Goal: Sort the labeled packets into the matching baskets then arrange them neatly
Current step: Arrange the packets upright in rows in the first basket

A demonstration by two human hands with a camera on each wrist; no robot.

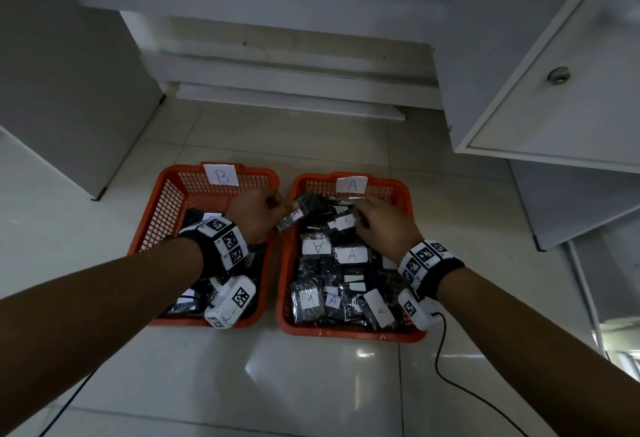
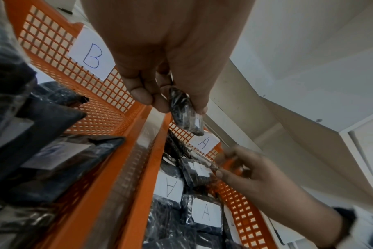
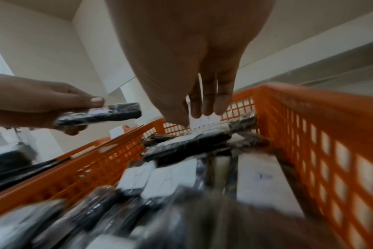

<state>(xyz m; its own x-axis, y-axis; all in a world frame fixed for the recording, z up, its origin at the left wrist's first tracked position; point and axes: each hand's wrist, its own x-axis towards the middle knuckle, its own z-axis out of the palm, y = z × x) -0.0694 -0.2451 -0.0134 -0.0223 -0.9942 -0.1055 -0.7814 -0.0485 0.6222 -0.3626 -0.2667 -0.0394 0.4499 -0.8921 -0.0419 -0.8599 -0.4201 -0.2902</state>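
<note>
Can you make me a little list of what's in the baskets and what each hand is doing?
Left basket: labeled B, dark packets inside
Right basket: labeled A, full of A packets
Left hand: pinches a packet over the gap between the baskets
Right hand: fingers down among the packets at the back of basket A
Floor: pale tiles

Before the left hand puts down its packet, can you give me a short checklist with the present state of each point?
1. Left hand grips the packet firmly between thumb and fingers: ok.
2. Packet label reads A: ok in the head view, small but legible.
3. Packet is over the matching basket A: not ok; it hangs above the two rims where basket A meets basket B.
4. Right hand is out of the drop spot: not ok; it works at the far end of basket A.
5. Packets in basket A lie neatly: not ok; several are tilted and overlap.
6. Free room in basket A: cannot tell.
</note>
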